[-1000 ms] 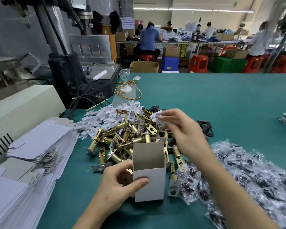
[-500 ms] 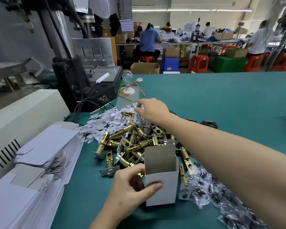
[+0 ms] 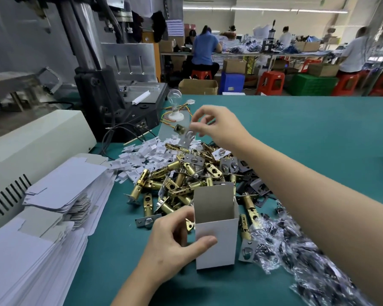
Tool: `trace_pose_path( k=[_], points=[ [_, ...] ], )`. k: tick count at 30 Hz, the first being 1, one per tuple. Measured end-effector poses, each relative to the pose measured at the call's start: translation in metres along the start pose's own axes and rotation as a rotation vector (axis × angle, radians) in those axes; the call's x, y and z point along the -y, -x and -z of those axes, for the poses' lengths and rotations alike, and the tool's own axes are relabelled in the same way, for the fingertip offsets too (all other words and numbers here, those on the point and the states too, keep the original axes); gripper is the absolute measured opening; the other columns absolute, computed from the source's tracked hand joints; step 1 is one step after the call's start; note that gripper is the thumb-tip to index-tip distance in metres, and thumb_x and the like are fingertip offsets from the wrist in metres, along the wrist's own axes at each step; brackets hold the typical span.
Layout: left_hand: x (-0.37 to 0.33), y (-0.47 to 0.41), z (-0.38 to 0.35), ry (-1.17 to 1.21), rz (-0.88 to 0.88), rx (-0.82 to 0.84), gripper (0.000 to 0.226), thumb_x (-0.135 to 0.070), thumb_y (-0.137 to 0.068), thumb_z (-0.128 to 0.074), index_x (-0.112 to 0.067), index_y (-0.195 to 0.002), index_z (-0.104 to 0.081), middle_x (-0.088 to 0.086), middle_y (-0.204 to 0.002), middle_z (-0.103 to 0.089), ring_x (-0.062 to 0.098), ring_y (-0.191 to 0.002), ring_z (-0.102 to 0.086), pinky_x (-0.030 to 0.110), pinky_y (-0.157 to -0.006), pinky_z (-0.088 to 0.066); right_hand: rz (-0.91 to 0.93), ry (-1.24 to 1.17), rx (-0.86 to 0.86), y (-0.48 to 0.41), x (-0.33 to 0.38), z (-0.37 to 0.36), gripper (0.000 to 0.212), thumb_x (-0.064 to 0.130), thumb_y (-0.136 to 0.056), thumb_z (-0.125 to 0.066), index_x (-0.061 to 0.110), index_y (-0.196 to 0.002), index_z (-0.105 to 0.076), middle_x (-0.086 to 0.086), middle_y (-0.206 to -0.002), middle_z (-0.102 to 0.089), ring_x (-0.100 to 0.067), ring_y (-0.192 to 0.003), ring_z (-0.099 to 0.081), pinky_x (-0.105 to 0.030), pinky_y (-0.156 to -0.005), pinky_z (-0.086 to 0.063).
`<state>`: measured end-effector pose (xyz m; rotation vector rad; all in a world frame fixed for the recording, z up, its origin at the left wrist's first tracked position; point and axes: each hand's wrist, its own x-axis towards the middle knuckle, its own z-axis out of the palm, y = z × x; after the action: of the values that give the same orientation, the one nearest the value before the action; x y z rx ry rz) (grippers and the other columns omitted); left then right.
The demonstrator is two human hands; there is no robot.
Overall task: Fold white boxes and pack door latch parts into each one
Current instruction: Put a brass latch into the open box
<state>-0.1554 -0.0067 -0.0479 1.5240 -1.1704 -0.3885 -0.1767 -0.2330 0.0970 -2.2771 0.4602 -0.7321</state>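
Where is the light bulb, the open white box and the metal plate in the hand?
light bulb (image 3: pixel 174 96), head view, on its clear glass globe.
white box (image 3: pixel 216 241), head view, on its front wall.
metal plate (image 3: pixel 186 138), head view, on its flat silver face.

glossy brass latches, matt paperboard box

Bright, even light from ceiling tubes at the back; soft faint shadow under the white box. Edges bend (machine column leans). Motion blur on right hand and its latch part; glare on plastic bags.
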Motion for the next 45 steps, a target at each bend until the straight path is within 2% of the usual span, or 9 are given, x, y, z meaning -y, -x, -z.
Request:
trace_pose_path(
  k=[4, 9, 16, 20, 24, 29, 34, 43, 45],
  points=[
    [-0.007, 0.001, -0.002, -0.071, -0.051, -0.034, 0.043, -0.067, -0.077, -0.079, -0.055, -0.116, -0.065, -0.023, -0.07, -0.054, 0.005, -0.06, -0.041, 0.014, -0.055, -0.032, 0.05, -0.447, -0.039, 0.051, 0.022, 0.028, 0.005, 0.015, -0.095, -0.072, 0.017, -0.095, -0.068, -0.005, -0.085, -0.075, -0.023, -0.073, -0.077, -0.031, -0.063, -0.06],
    [-0.011, 0.002, -0.004, 0.006, -0.065, -0.129, 0.076, -0.074, -0.069, -0.08, -0.05, -0.136, -0.052, -0.017, -0.117, -0.063, 0.008, -0.098, -0.06, 0.009, -0.08, -0.043, 0.137, -0.763, -0.043, 0.113, 0.031, 0.047, 0.006, 0.017, -0.086, -0.071, 0.021, -0.091, -0.071, -0.004, -0.084, -0.073, -0.021, -0.077, -0.076, -0.028, -0.074, -0.062],
    [-0.014, 0.001, -0.014, 0.112, -0.139, -0.197, 0.093, -0.06, -0.08, -0.082, -0.043, -0.155, -0.029, -0.006, -0.133, -0.067, 0.024, -0.116, -0.067, 0.019, -0.095, -0.048, 0.233, -0.645, -0.075, 0.147, 0.022, 0.03, 0.011, 0.006, -0.084, -0.071, 0.016, -0.088, -0.068, -0.002, -0.083, -0.072, -0.021, -0.077, -0.075, -0.028, -0.075, -0.061],
    [-0.017, 0.004, -0.023, 0.169, -0.15, -0.274, 0.068, -0.063, -0.093, -0.068, -0.048, -0.151, -0.035, -0.006, -0.126, -0.07, 0.022, -0.111, -0.07, 0.026, -0.096, -0.052, 0.262, -0.595, -0.038, 0.157, 0.015, 0.022, 0.018, -0.003, -0.085, -0.072, 0.014, -0.091, -0.068, -0.003, -0.086, -0.072, -0.017, -0.08, -0.075, -0.024, -0.077, -0.058],
    [-0.023, 0.0, -0.031, 0.179, -0.12, -0.289, 0.032, -0.043, -0.104, -0.055, -0.043, -0.136, -0.06, -0.001, -0.127, -0.067, 0.027, -0.118, -0.065, 0.04, -0.1, -0.053, 0.28, -0.498, -0.024, 0.164, 0.01, 0.017, 0.019, -0.001, -0.085, -0.072, 0.016, -0.093, -0.07, -0.006, -0.091, -0.069, -0.024, -0.086, -0.075, -0.031, -0.079, -0.06],
    [-0.028, 0.003, -0.031, 0.353, -0.069, -0.184, 0.047, -0.043, -0.109, -0.033, -0.02, -0.133, -0.066, 0.008, -0.139, -0.06, 0.027, -0.137, -0.053, 0.032, -0.111, -0.044, 0.272, -0.399, -0.064, 0.17, 0.002, 0.009, 0.018, 0.003, -0.088, -0.074, 0.02, -0.093, -0.072, -0.008, -0.093, -0.067, -0.026, -0.086, -0.073, -0.041, -0.078, -0.061],
    [-0.039, 0.002, -0.03, 0.321, -0.072, -0.188, 0.049, -0.065, -0.104, -0.045, -0.029, -0.123, -0.072, 0.003, -0.131, -0.064, 0.023, -0.131, -0.058, 0.024, -0.106, -0.045, 0.282, -0.335, -0.102, 0.174, 0.0, 0.004, 0.013, 0.008, -0.088, -0.073, 0.02, -0.093, -0.071, -0.003, -0.094, -0.064, -0.023, -0.085, -0.069, -0.036, -0.074, -0.059],
    [-0.045, 0.0, -0.019, 0.221, -0.106, -0.107, 0.041, -0.061, -0.102, -0.051, -0.032, -0.122, -0.072, 0.002, -0.123, -0.065, 0.024, -0.123, -0.062, 0.026, -0.1, -0.05, 0.305, -0.222, -0.101, 0.179, 0.003, 0.008, 0.002, 0.01, -0.09, -0.074, 0.011, -0.092, -0.074, 0.004, -0.096, -0.062, -0.016, -0.085, -0.067, -0.023, -0.07, -0.055],
    [-0.043, 0.001, -0.019, 0.209, -0.11, -0.103, 0.035, -0.054, -0.104, -0.051, -0.032, -0.122, -0.072, 0.0, -0.121, -0.062, 0.022, -0.12, -0.061, 0.024, -0.099, -0.05, 0.301, -0.197, -0.062, 0.178, 0.005, 0.011, 0.004, 0.014, -0.09, -0.073, 0.012, -0.093, -0.074, 0.003, -0.097, -0.063, -0.018, -0.089, -0.068, -0.027, -0.074, -0.058]
  ],
)
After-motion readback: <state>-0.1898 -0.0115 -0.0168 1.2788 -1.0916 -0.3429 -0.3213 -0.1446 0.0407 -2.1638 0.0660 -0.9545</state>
